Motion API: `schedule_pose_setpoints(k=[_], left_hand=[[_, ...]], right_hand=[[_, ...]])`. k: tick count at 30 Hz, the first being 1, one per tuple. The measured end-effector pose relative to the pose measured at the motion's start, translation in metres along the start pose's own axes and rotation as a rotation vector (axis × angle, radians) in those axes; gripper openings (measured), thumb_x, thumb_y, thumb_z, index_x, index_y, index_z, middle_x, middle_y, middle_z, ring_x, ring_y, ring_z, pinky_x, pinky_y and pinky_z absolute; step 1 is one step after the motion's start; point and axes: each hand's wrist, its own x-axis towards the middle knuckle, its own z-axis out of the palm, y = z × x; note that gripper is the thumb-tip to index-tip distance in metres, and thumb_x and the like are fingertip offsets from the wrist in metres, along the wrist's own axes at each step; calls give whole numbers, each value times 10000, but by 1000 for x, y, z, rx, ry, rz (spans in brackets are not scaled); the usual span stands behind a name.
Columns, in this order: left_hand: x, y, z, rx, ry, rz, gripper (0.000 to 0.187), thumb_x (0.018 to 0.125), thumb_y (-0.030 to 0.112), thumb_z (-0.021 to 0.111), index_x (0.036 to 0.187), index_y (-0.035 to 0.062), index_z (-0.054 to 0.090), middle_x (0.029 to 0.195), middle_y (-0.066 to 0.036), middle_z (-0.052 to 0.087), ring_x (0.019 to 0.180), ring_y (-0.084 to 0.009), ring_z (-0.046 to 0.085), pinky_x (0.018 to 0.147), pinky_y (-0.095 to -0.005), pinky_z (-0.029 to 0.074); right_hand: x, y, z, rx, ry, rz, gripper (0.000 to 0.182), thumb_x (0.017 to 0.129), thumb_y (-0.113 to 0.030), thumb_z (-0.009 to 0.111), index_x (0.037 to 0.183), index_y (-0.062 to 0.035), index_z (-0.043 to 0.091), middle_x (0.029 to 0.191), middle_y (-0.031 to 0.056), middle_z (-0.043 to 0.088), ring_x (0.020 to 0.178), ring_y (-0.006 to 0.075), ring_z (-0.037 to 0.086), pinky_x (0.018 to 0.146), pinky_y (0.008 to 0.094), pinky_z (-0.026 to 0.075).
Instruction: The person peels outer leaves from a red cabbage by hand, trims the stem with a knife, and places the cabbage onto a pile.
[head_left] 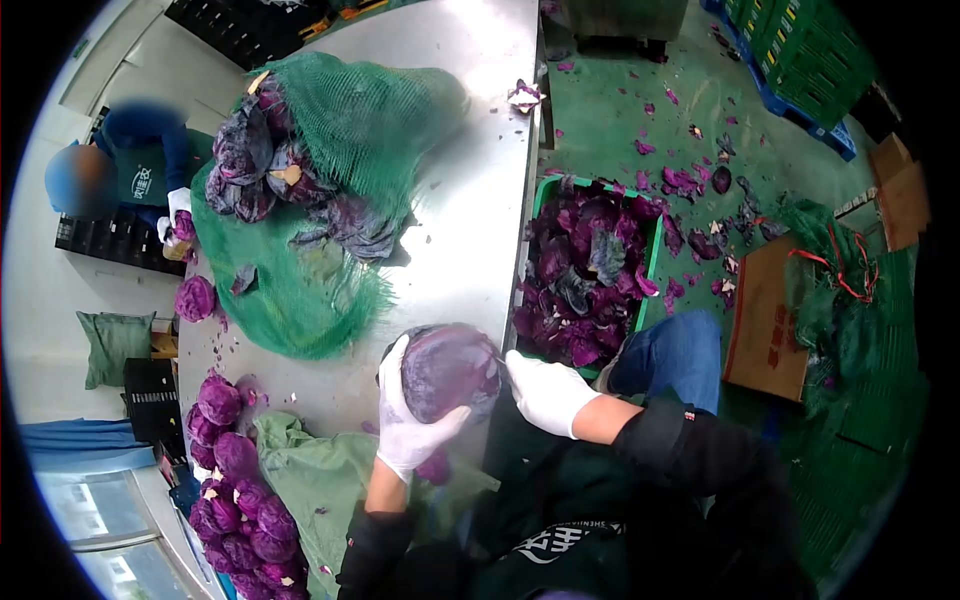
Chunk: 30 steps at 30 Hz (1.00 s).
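Observation:
My left hand (415,415), in a white glove, grips a large purple cabbage (448,375) over the table's near edge. Its fingers wrap the left side and the thumb lies across the lower front. At the cabbage's right side is my gloved right hand (548,393), closed on what looks like a small knife; only a thin tip (501,361) shows and the handle is hidden in the fist. Just right of the table, below my right hand's level, a green crate (655,245) holds loose purple cabbage leaves (580,270).
A green mesh sack (350,120) spills untrimmed cabbages (240,160) on the metal table (480,180). Peeled cabbages (240,490) line the left edge beside a green cloth (315,465). Opposite, a co-worker (150,170) holds a cabbage. Leaves, a cardboard box (765,320) and netting lie on the floor.

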Motion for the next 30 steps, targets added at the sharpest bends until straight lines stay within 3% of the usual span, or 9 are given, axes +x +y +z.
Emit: schedule_pose_setpoints(k=[7, 9, 12, 16, 20, 21, 24, 29, 30], left_hand=[[0, -1, -2, 25, -47, 166, 1031, 573, 296, 870, 1407, -10, 346, 1345, -187, 435, 1244, -328, 459, 1068, -429, 363], [-12, -4, -2, 44, -35, 144, 1040, 570, 296, 870, 1406, -16, 337, 1332, -187, 447, 1238, -322, 469, 1064, -430, 368], [-5, -8, -2, -19, -61, 180, 1092, 573, 247, 878, 1435, -24, 264, 1350, -193, 440, 1248, -312, 473, 1057, -425, 382], [-22, -14, -19, -54, -140, 129, 1135, 611, 143, 861, 1486, 6, 152, 1379, -187, 424, 1275, -300, 459, 1081, -421, 367], [-23, 7, -17, -238, -144, 45, 1170, 629, 175, 853, 1515, 28, 103, 1432, -184, 359, 1321, -299, 400, 1121, -421, 313], [-20, 11, -14, -259, -136, 41, 1185, 629, 208, 856, 1523, 31, 98, 1455, -184, 330, 1341, -299, 373, 1136, -419, 290], [-1, 8, -7, -5, -62, 177, 1173, 602, 262, 883, 1500, 11, 171, 1424, -184, 349, 1312, -297, 388, 1115, -415, 312], [10, 12, 8, 308, 73, 293, 1056, 560, 254, 897, 1401, -17, 317, 1350, -181, 403, 1238, -301, 438, 1057, -397, 362], [6, 13, 13, 296, 112, 290, 1031, 563, 243, 897, 1384, -21, 332, 1334, -178, 419, 1225, -297, 447, 1050, -391, 367]], right_hand=[[-7, -8, -14, -16, -109, -37, 226, 934, -153, 422, 1078, 22, 438, 844, 303, 631, 793, 493, 621, 711, 538, 488], [1, -12, -16, 6, -216, 84, 354, 895, -162, 462, 1176, 52, 457, 1071, 293, 631, 992, 430, 631, 846, 464, 510], [22, -1, 3, 120, -169, 93, 413, 913, -186, 442, 1237, 70, 433, 1071, 310, 632, 963, 442, 638, 834, 471, 515], [18, -2, 39, 234, -100, 259, 555, 926, -202, 428, 1435, -26, 296, 967, 325, 638, 906, 450, 643, 824, 488, 504], [21, -3, 29, 207, 123, -33, 671, 909, -137, 462, 1527, -203, 210, 717, 251, 636, 636, 411, 635, 616, 475, 527], [18, -16, 2, 107, 92, -65, 576, 926, -224, 490, 1475, -155, 327, 966, 251, 655, 854, 408, 660, 761, 467, 530], [18, -29, -33, -59, 207, -205, 488, 920, -250, 501, 1401, -200, 441, 1100, 192, 641, 843, 376, 667, 751, 459, 541], [32, 13, -23, -2, 534, -348, 411, 966, -255, 459, 1368, -178, 485, 1115, 178, 644, 872, 359, 664, 772, 426, 544], [17, 4, -39, 157, 494, -153, 410, 980, -264, 453, 1376, -161, 477, 1102, 195, 641, 907, 360, 656, 805, 422, 537]])
